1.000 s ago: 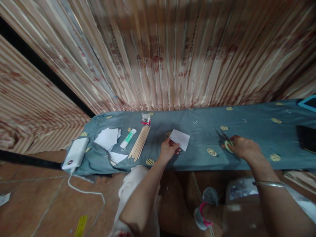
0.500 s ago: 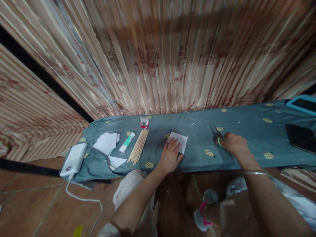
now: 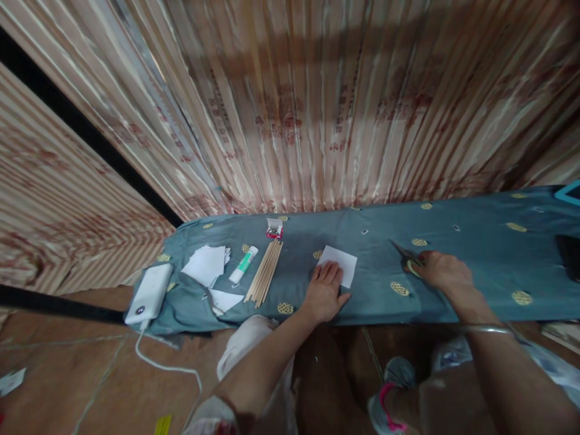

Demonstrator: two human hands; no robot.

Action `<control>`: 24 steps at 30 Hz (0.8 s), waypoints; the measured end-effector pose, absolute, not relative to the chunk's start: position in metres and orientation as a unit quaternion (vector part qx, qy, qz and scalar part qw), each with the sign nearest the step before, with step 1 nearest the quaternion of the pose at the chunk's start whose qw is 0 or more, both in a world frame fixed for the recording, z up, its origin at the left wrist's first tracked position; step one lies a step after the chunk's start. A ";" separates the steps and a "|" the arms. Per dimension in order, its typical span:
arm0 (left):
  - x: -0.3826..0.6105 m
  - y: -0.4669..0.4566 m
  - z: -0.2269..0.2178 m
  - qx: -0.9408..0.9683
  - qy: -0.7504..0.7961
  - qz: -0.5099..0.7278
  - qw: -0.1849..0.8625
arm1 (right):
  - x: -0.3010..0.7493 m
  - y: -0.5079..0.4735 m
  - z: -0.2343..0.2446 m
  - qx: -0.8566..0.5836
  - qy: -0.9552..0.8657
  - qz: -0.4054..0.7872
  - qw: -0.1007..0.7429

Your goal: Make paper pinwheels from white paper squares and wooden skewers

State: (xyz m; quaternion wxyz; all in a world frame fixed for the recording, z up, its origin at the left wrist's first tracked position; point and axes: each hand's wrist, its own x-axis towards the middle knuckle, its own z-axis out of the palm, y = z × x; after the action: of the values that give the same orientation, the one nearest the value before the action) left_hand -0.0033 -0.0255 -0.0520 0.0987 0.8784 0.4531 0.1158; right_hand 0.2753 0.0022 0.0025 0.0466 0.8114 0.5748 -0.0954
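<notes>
The left hand (image 3: 324, 291), pinching the paper square (image 3: 345, 264) a second ago, now lies flat on its near edge — fingers spread, gripping nothing. The right hand (image 3: 443, 273) (well to the right) keeps its fingers curled over the scissors (image 3: 403, 252) — blades resting on the surface (image 3: 480, 241).

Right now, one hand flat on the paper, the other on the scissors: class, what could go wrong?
1. The scissors lie blades-out on the cloth under the right hand; swung carelessly, they might snag it or nick the left hand pressing the paper square.
2. The cloth looks loose and wrinkled, so that square could slip.
</notes>
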 end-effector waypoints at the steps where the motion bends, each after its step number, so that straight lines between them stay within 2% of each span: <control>1: -0.003 -0.026 -0.052 0.879 0.453 0.116 0.099 | 0.273 0.002 0.004 0.811 0.575 -0.097 0.046; 6: -0.006 -0.027 -0.049 0.867 0.453 0.139 0.152 | 0.262 0.010 0.003 0.814 0.569 -0.107 0.052; 10: -0.029 -0.020 -0.034 0.824 0.481 0.220 0.206 | 0.263 0.017 -0.003 0.804 0.581 -0.114 0.043; 13: -0.072 -0.012 -0.019 0.768 0.528 0.314 0.181 | 0.266 0.019 -0.006 0.804 0.582 -0.120 0.032; 16: -0.128 -0.006 -0.011 0.694 0.612 0.365 0.106 | 0.264 0.018 -0.004 0.809 0.572 -0.131 0.040; 18: -0.162 -0.006 -0.013 0.656 0.670 0.343 0.055 | 0.260 0.016 -0.001 0.811 0.569 -0.126 0.046; 24: -0.209 -0.009 -0.033 0.642 0.730 0.231 0.033 | 0.262 0.012 0.007 0.837 0.537 -0.088 0.058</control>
State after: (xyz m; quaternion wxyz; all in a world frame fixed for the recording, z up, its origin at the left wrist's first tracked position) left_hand -0.2090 -0.0092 -0.0329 0.0329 0.6418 0.7304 0.2314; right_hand 0.2624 0.0117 0.0065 0.0585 0.8371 0.5367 -0.0883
